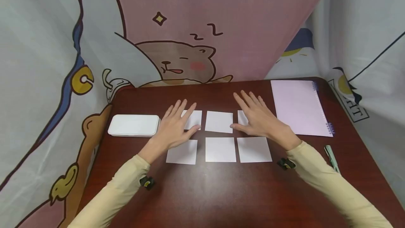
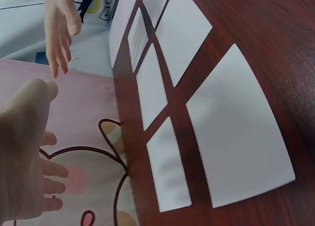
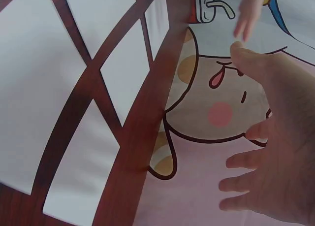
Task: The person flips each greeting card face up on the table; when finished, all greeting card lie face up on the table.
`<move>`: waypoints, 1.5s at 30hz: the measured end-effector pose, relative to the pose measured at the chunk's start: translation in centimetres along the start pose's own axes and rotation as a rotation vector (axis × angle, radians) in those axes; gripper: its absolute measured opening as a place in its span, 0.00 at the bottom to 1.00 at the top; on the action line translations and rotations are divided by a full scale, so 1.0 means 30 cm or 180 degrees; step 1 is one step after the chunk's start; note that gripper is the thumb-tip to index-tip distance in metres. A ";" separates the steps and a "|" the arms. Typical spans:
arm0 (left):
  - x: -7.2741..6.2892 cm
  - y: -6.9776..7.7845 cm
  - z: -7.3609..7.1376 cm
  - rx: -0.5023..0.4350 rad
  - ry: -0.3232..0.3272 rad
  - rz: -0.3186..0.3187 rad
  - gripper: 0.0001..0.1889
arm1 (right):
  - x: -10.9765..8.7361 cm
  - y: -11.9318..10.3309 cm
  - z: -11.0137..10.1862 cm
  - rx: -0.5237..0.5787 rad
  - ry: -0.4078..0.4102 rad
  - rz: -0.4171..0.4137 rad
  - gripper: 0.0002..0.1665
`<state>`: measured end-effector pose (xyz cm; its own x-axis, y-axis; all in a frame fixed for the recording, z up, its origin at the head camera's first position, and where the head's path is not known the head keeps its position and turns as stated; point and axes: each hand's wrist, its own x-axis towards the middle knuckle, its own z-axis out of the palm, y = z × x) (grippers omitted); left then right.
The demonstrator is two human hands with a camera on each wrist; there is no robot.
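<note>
Cards [image 1: 220, 149], six white ones, lie flat on the table [image 1: 209, 200] in two rows of three. They look light and fairly stiff, likely to slide easily and crease if pinched hard; an edge seems the best hold. Left hand [image 1: 175, 125] and right hand [image 1: 257, 118] hover above them, fingers straight and spread, holding nothing. Printed cloth [image 1: 253, 17] hangs behind and beside the dark, shiny table, which also bears a lilac pad [image 1: 300, 108], a white case [image 1: 133, 125] and, near the pad, a green pen [image 1: 330, 157].
</note>
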<state>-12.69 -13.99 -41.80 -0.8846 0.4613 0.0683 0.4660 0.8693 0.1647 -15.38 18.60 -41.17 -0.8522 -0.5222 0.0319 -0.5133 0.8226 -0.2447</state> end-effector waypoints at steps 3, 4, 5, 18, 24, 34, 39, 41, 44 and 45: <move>0.020 0.004 0.033 -0.0058 -0.0121 -0.0032 0.42 | 0.019 -0.002 0.013 0.0101 -0.0072 -0.0005 0.64; 0.026 0.005 0.044 -0.0086 -0.0165 -0.0046 0.42 | 0.025 -0.002 0.019 0.0129 -0.0079 -0.0011 0.64; 0.032 0.007 0.055 -0.0115 -0.0196 -0.0057 0.42 | 0.031 -0.001 0.025 0.0162 -0.0083 -0.0018 0.64; 0.147 0.052 0.170 -0.0415 -0.0406 -0.0065 0.44 | 0.088 0.012 0.120 0.0218 -0.0104 -0.0134 0.64; 0.196 0.050 0.206 -0.0305 -0.0575 -0.0064 0.45 | 0.109 0.004 0.177 0.0238 -0.0137 -0.0146 0.63; 0.230 0.021 0.281 -0.0438 -0.0732 -0.0071 0.45 | 0.132 0.009 0.260 0.0571 -0.0438 0.0110 0.64; 0.235 0.027 0.313 -0.0458 -0.0765 -0.0051 0.47 | 0.135 0.018 0.284 0.0530 -0.0501 0.0144 0.62; 0.237 0.029 0.324 -0.0457 -0.0768 -0.0040 0.47 | 0.137 0.020 0.292 0.0496 -0.0502 0.0144 0.62; 0.237 0.032 0.333 -0.0451 -0.0752 -0.0029 0.48 | 0.140 0.020 0.298 0.0449 -0.0464 0.0121 0.61; 0.237 0.034 0.335 -0.0444 -0.0747 -0.0026 0.48 | 0.141 0.021 0.300 0.0435 -0.0447 0.0107 0.61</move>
<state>-18.35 -8.05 -51.05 -0.8527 0.4970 -0.1608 0.4377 0.8478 0.2993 -18.41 14.88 -49.90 -0.8411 -0.5292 -0.1117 -0.4581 0.8069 -0.3729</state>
